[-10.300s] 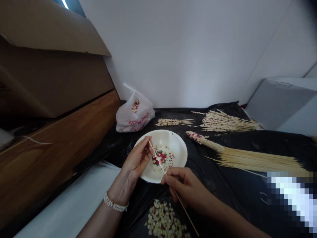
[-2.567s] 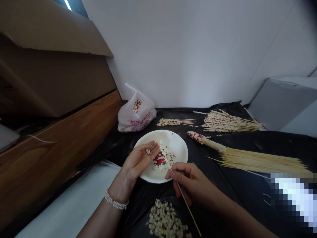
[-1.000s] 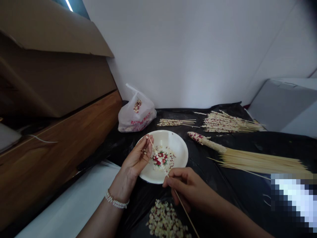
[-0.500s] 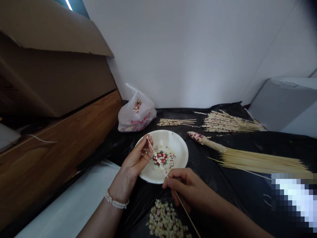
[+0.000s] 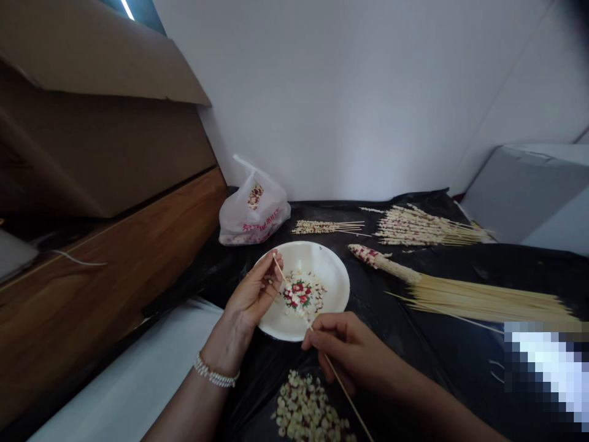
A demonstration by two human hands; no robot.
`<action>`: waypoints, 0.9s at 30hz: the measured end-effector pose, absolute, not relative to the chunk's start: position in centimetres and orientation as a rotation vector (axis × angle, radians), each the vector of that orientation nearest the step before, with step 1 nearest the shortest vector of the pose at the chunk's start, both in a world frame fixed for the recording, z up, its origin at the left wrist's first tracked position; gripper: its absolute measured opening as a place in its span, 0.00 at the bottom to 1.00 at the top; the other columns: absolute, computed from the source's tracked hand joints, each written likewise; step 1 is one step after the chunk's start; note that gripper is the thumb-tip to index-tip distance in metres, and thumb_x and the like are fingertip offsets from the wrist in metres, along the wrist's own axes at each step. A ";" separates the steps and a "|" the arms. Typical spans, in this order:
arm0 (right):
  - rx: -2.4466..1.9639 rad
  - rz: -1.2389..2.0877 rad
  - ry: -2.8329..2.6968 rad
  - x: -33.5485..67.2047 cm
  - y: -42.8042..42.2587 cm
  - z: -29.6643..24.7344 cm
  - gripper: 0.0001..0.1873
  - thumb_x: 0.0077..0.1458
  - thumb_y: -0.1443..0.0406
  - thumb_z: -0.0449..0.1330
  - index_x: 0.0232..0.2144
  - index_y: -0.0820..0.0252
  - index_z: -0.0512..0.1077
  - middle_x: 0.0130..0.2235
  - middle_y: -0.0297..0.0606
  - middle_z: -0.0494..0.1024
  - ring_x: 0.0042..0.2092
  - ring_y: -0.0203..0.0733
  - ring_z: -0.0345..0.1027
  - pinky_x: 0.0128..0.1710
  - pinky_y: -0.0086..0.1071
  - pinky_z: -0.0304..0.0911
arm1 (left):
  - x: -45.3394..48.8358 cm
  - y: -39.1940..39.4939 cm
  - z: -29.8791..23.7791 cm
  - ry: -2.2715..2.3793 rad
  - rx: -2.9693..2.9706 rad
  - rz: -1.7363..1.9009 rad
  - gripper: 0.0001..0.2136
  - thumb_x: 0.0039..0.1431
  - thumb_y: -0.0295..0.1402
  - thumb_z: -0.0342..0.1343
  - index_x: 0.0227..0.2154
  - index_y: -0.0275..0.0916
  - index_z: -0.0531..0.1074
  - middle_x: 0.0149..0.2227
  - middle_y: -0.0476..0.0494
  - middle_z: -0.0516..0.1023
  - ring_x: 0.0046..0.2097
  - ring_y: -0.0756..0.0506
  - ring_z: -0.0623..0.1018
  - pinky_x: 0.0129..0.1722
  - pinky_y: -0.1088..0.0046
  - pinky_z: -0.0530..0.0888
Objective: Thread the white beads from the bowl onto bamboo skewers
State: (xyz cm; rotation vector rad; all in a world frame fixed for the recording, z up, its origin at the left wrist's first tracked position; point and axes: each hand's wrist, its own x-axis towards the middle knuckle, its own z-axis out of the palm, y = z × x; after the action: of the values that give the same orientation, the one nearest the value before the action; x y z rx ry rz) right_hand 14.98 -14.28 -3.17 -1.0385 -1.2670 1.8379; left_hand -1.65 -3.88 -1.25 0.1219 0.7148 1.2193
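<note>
My right hand (image 5: 343, 347) is closed around a thin bamboo skewer (image 5: 341, 383) that slants up to the left over a white plate (image 5: 332, 270). Small white and red flower buds are threaded on the skewer's upper half. My left hand (image 5: 254, 293) pinches a small bud at the skewer's tip, with a few more buds cupped in its palm. The plate has a red floral middle with loose buds (image 5: 304, 293) on it. A pile of loose buds (image 5: 306, 410) lies on the black sheet just below my hands.
A white plastic bag (image 5: 254, 212) sits behind the plate. Finished flower skewers (image 5: 421, 226) and a smaller group (image 5: 322, 227) lie at the back. A bundle of bare skewers (image 5: 478, 298) lies right. A wooden panel (image 5: 92, 270) and cardboard box are left; a grey box (image 5: 529, 190) right.
My left hand went from lying open with buds in the palm to pinching at the skewer tip. The right hand keeps its hold on the skewer, nearly still.
</note>
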 end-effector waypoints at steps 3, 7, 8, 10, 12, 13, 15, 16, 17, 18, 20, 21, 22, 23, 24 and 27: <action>-1.034 1.824 -1.276 15.0 -14.3 -3.2 0.13 0.57 0.58 0.57 0.30 0.62 0.71 0.15 0.25 0.67 0.11 0.25 0.52 0.11 0.21 0.44 | -1.7 -3.8 -1.3 0.736 0.141 1.243 0.06 0.60 0.20 0.54 0.37 0.29 0.74 0.30 0.42 0.79 0.28 0.53 0.79 0.28 0.83 0.78; -1.035 1.819 -1.273 15.0 -14.5 -3.1 0.12 0.57 0.58 0.57 0.31 0.62 0.71 0.15 0.25 0.67 0.11 0.25 0.51 0.11 0.21 0.43 | -1.5 -3.8 -1.3 0.769 0.210 1.295 0.06 0.59 0.19 0.54 0.35 0.29 0.75 0.29 0.42 0.79 0.28 0.53 0.78 0.29 0.83 0.78; -1.043 1.815 -1.270 15.0 -14.5 -3.0 0.13 0.57 0.58 0.57 0.31 0.62 0.71 0.15 0.25 0.67 0.11 0.25 0.51 0.11 0.21 0.43 | -1.5 -3.8 -1.3 0.778 0.235 1.313 0.06 0.58 0.18 0.54 0.34 0.29 0.75 0.29 0.42 0.79 0.28 0.53 0.78 0.28 0.83 0.77; -1.064 1.812 -1.266 14.9 -14.5 -2.8 0.13 0.56 0.57 0.57 0.30 0.62 0.71 0.14 0.25 0.67 0.11 0.25 0.51 0.11 0.21 0.42 | -1.4 -3.9 -1.3 0.807 0.287 1.351 0.07 0.58 0.17 0.54 0.33 0.29 0.76 0.29 0.42 0.79 0.29 0.53 0.78 0.28 0.85 0.77; -1.074 1.819 -1.263 14.9 -14.5 -2.8 0.14 0.56 0.56 0.57 0.30 0.62 0.71 0.14 0.24 0.67 0.11 0.25 0.51 0.11 0.21 0.43 | -1.4 -3.9 -1.3 0.840 0.331 1.370 0.07 0.57 0.16 0.54 0.32 0.29 0.76 0.29 0.42 0.80 0.29 0.53 0.79 0.27 0.86 0.76; -1.074 1.824 -1.262 14.9 -14.5 -2.7 0.14 0.56 0.56 0.57 0.30 0.62 0.71 0.15 0.24 0.67 0.11 0.25 0.51 0.11 0.21 0.43 | -1.3 -3.9 -1.3 0.853 0.347 1.372 0.07 0.57 0.16 0.54 0.31 0.29 0.77 0.29 0.42 0.80 0.29 0.53 0.79 0.27 0.86 0.76; -1.072 1.824 -1.261 14.8 -14.5 -2.8 0.14 0.55 0.56 0.57 0.30 0.62 0.70 0.15 0.24 0.67 0.11 0.25 0.51 0.11 0.21 0.43 | -1.2 -3.9 -1.4 0.872 0.368 1.366 0.07 0.57 0.17 0.54 0.31 0.29 0.77 0.28 0.42 0.80 0.28 0.54 0.78 0.27 0.86 0.76; -1.071 1.820 -1.261 14.7 -14.5 -2.9 0.14 0.56 0.56 0.57 0.30 0.62 0.70 0.15 0.24 0.67 0.11 0.25 0.51 0.11 0.21 0.43 | -1.2 -3.9 -1.4 0.878 0.379 1.361 0.07 0.57 0.17 0.54 0.30 0.29 0.77 0.28 0.42 0.80 0.27 0.54 0.78 0.27 0.86 0.76; -1.069 1.816 -1.259 14.7 -14.5 -3.0 0.14 0.56 0.56 0.57 0.30 0.62 0.70 0.14 0.24 0.67 0.11 0.25 0.51 0.11 0.21 0.43 | -1.1 -3.9 -1.5 0.885 0.390 1.360 0.07 0.57 0.17 0.55 0.30 0.29 0.77 0.27 0.42 0.80 0.27 0.54 0.78 0.27 0.86 0.76; -1.067 1.813 -1.256 14.7 -14.5 -3.1 0.14 0.56 0.56 0.57 0.30 0.62 0.70 0.14 0.24 0.67 0.11 0.26 0.51 0.11 0.21 0.43 | -1.1 -4.0 -1.5 0.889 0.400 1.359 0.07 0.57 0.17 0.55 0.30 0.29 0.77 0.27 0.42 0.80 0.27 0.54 0.78 0.27 0.86 0.76; -1.065 1.800 -1.253 14.7 -14.5 -3.3 0.14 0.56 0.56 0.57 0.30 0.62 0.70 0.14 0.25 0.67 0.11 0.26 0.51 0.11 0.22 0.43 | -1.0 -4.0 -1.6 0.885 0.411 1.362 0.07 0.56 0.17 0.55 0.30 0.29 0.77 0.28 0.42 0.80 0.27 0.54 0.78 0.27 0.87 0.76; -1.066 1.793 -1.255 14.7 -14.5 -3.4 0.14 0.56 0.55 0.57 0.30 0.62 0.70 0.14 0.25 0.67 0.11 0.26 0.51 0.11 0.22 0.43 | -1.0 -4.0 -1.6 0.878 0.403 1.362 0.07 0.56 0.17 0.55 0.30 0.29 0.77 0.28 0.42 0.80 0.28 0.54 0.78 0.27 0.87 0.76; -1.071 1.784 -1.259 14.7 -14.5 -3.5 0.14 0.56 0.56 0.57 0.30 0.62 0.71 0.14 0.25 0.67 0.12 0.26 0.51 0.11 0.22 0.43 | -1.1 -4.1 -1.6 0.865 0.383 1.356 0.06 0.56 0.17 0.56 0.30 0.29 0.77 0.29 0.42 0.80 0.28 0.54 0.78 0.27 0.86 0.76; -1.081 1.773 -1.264 14.8 -14.5 -3.5 0.14 0.56 0.56 0.57 0.30 0.62 0.71 0.15 0.25 0.67 0.12 0.26 0.51 0.11 0.22 0.43 | -1.1 -4.0 -1.6 0.848 0.353 1.341 0.06 0.56 0.17 0.56 0.31 0.29 0.77 0.29 0.41 0.80 0.29 0.53 0.78 0.28 0.86 0.76; -1.092 1.763 -1.270 14.8 -14.4 -3.5 0.14 0.56 0.56 0.57 0.30 0.62 0.71 0.15 0.25 0.67 0.12 0.26 0.51 0.11 0.22 0.43 | -1.2 -4.0 -1.7 0.827 0.316 1.321 0.06 0.57 0.18 0.55 0.32 0.29 0.76 0.30 0.41 0.80 0.29 0.53 0.79 0.28 0.85 0.76; -1.107 1.738 -1.295 14.9 -14.3 -3.5 0.13 0.57 0.57 0.57 0.30 0.62 0.71 0.15 0.25 0.66 0.12 0.26 0.51 0.12 0.22 0.43 | -1.3 -3.9 -1.8 0.770 0.213 1.260 0.05 0.59 0.20 0.54 0.34 0.29 0.75 0.30 0.42 0.79 0.29 0.52 0.79 0.29 0.83 0.77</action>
State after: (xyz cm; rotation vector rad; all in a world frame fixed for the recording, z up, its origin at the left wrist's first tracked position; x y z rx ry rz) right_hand 14.91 -14.32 -3.48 -1.1071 -1.2953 1.7385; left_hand -1.34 -3.88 -1.75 0.2125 0.7705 1.2600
